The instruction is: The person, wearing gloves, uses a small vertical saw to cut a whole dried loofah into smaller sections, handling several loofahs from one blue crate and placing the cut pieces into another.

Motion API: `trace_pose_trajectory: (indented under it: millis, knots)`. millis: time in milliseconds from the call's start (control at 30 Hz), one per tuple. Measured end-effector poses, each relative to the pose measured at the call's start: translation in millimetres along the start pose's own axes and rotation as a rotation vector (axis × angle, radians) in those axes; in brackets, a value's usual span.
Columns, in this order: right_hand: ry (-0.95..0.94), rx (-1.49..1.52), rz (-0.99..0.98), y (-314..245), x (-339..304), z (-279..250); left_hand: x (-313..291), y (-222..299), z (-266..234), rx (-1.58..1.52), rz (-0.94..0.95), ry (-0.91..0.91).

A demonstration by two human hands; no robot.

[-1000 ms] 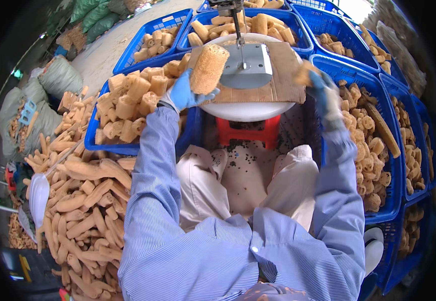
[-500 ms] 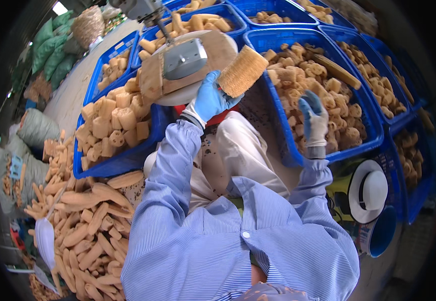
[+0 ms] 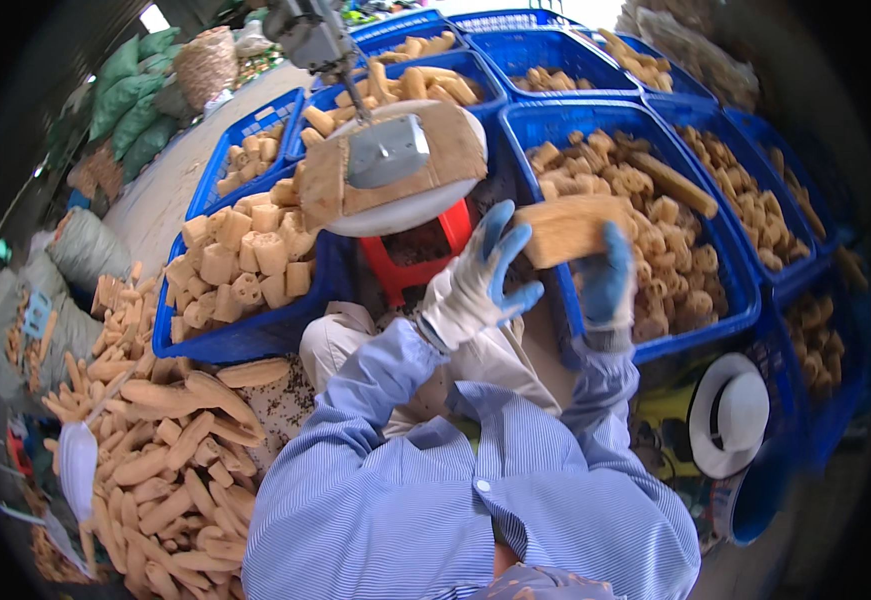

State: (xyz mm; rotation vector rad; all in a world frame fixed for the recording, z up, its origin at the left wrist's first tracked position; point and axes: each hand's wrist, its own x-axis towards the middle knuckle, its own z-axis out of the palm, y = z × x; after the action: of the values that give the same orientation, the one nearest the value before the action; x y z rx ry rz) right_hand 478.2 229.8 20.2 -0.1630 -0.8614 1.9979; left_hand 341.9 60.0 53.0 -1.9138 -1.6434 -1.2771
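My right hand (image 3: 607,285), in a blue-and-white glove, grips a tan piece of loofah (image 3: 567,230) by its right end. The piece is held level above the near left edge of a blue crate (image 3: 580,318) full of cut loofah pieces. Just left of the piece is my left hand (image 3: 480,272), gloved alike, open with its fingers spread and nothing in it. Ahead and to the left stands a machine with a grey metal plate (image 3: 387,152) on a worn brown board (image 3: 455,160), over a white round top and a red stool (image 3: 415,262).
A blue crate of short loofah cylinders (image 3: 245,262) stands on the left. Whole loofahs (image 3: 170,470) lie heaped at the lower left. More blue crates (image 3: 545,62) line the far side and right. A white hat (image 3: 730,415) rests at the right.
The loofah piece has gone from my left hand to my right and moved right and down. My left hand has let go and drawn back. The view has shifted a little.
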Motion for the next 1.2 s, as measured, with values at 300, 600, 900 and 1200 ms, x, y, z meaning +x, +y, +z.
trace_pose_trajectory:
  millis: [300,600,900,1200]
  knots:
    - [0.052,-0.656,-1.846,-178,22,136,-83,-48,-49,0.346,-0.309,0.182]
    - [-0.56,-1.914,-0.784,-47,348,255,-147,-77,-65,0.539,-0.611,0.213]
    - [-1.26,-2.126,-0.154,79,280,104,-186,-63,-78,0.568,-0.71,0.227]
    - [-1.021,-0.713,0.833,74,125,21,-213,70,-142,0.642,-0.729,0.6]
